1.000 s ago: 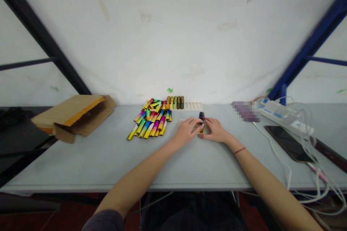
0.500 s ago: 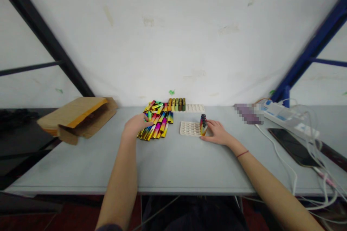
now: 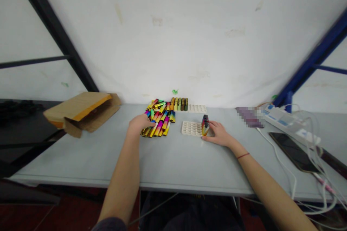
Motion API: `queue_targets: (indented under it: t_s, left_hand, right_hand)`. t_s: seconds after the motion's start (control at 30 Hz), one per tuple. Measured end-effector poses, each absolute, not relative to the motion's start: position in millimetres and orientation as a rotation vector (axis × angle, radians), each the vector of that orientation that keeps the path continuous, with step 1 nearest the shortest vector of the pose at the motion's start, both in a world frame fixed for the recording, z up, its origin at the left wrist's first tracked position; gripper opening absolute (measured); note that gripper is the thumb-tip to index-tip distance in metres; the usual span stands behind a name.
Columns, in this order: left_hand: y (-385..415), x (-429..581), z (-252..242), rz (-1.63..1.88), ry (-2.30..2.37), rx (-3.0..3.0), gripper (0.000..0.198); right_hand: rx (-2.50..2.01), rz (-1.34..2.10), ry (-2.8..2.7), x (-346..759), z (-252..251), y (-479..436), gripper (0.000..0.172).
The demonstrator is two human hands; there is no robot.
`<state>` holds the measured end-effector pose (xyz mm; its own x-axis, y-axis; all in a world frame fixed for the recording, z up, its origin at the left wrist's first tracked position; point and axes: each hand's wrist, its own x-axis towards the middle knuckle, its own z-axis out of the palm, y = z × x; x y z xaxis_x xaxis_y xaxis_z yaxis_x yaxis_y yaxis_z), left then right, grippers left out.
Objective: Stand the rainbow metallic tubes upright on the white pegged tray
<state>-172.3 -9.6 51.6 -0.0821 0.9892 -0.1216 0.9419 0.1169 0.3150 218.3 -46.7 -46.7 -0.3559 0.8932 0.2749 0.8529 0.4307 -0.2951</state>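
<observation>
A loose pile of shiny, rainbow-coloured lighter shells (image 3: 162, 126) lies left of centre. My left hand (image 3: 138, 124) reaches over its left side, fingers and thumb apart and touching the pile; the fingertips are partly hidden. Right of the pile is a white tray with round hollows (image 3: 191, 128). One row of lighter shells (image 3: 205, 125) stands upright along its right end. My right hand (image 3: 219, 135) cups that row from the right, thumb at its near end and fingers at the far side.
Behind, a second white tray (image 3: 197, 108) bears several upright rows of shells (image 3: 179, 104) in its left part. An open cardboard box (image 3: 81, 110) lies at the left. A phone (image 3: 294, 151), power strip (image 3: 290, 122) and white cables (image 3: 282, 162) crowd the right.
The camera view has shifted and tilted slightly. My left hand has settled a little further over the pile. My right hand stays against the upright row.
</observation>
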Motion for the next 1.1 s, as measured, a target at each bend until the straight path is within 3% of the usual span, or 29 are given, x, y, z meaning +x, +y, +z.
queue_targets:
  t_s: [0.1, 0.23, 0.33, 0.43, 0.53, 0.67, 0.9, 1.1]
  left_hand:
    - [-11.6, -171.5, 54.8, 0.278, 2.151, 1.84, 0.032]
    - [-10.1, -166.3, 58.3, 0.845, 2.11, 1.729, 0.032]
    - [-6.1, -147.6, 58.4, 1.277, 1.722, 1.572, 0.036]
    - [-6.4, -113.8, 55.0, 1.467, 1.216, 1.141, 0.032]
    - [-13.5, -77.4, 46.6, 1.392, 0.836, 0.656, 0.03]
    - [-25.4, -47.4, 30.9, 1.241, 0.685, 0.499, 0.033]
    - [-37.1, -34.9, 18.1, 1.098, 0.841, 0.595, 0.06]
    - [-45.3, -24.6, 9.6, 1.092, 0.906, 0.704, 0.057]
  right_hand:
    - [-1.478, 0.147, -2.303, 218.5, -46.5, -46.6, 0.078]
    - [-1.475, 0.156, -2.304, 218.7, -46.2, -46.5, 0.078]
    - [-1.475, 0.157, -2.302, 218.7, -46.1, -46.7, 0.077]
    - [-1.463, 0.145, -2.3, 218.9, -47.2, -46.4, 0.077]
    - [-1.436, 0.133, -2.306, 219.7, -50.0, -45.1, 0.079]
    - [-1.439, 0.127, -2.293, 221.2, -53.1, -42.5, 0.08]
    - [-1.432, 0.133, -2.306, 221.5, -53.2, -41.7, 0.079]
    - [-1.443, 0.132, -2.297, 221.1, -53.5, -42.1, 0.077]
